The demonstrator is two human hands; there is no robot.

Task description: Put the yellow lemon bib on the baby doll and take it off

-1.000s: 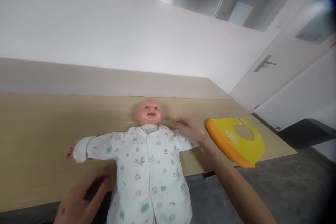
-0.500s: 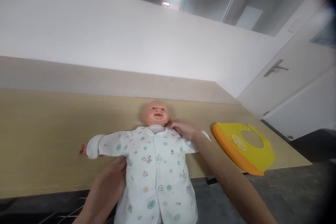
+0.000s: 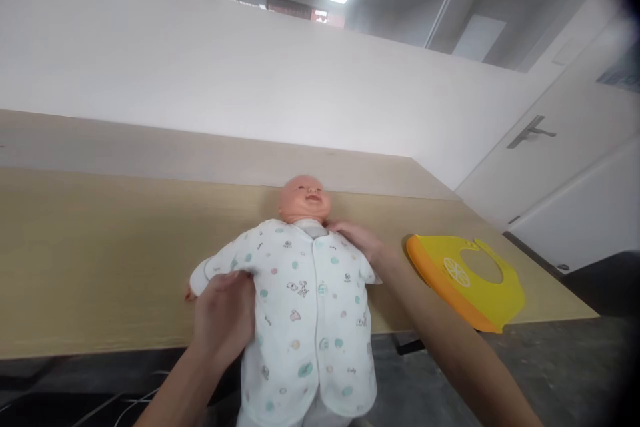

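a baby doll (image 3: pixel 304 199) lies on its back at centre frame, head toward the far edge of a light wood surface (image 3: pixel 100 260) and lower body running past the near edge. the doll wears a white suit (image 3: pixel 310 320) with a small coloured print, buttoned down the front.

the left hand (image 3: pixel 223 317) is at lower centre-left, on the suit's sleeve beside the chest. its back faces the camera and the fingers are out of sight behind the fabric, so whether it is gripping the sleeve cannot be told. the doll's fingers show just past the sleeve cuff, at the left of the body.

the right hand (image 3: pixel 356 240) is open, lying flat on the doll's far shoulder, with the fingertips by the collar. its forearm runs from the lower right of the frame.

a yellow bib (image 3: pixel 483 297) with an orange rim and a lemon-slice print lies flat on the surface, right of the doll and just beside the right forearm, not touching it.

behind the surface stands a white wall (image 3: pixel 200 73). a door (image 3: pixel 575 167) with a lever handle is at right. a grey floor (image 3: pixel 560 360) shows at lower right, and cables (image 3: pixel 130 403) at lower left.
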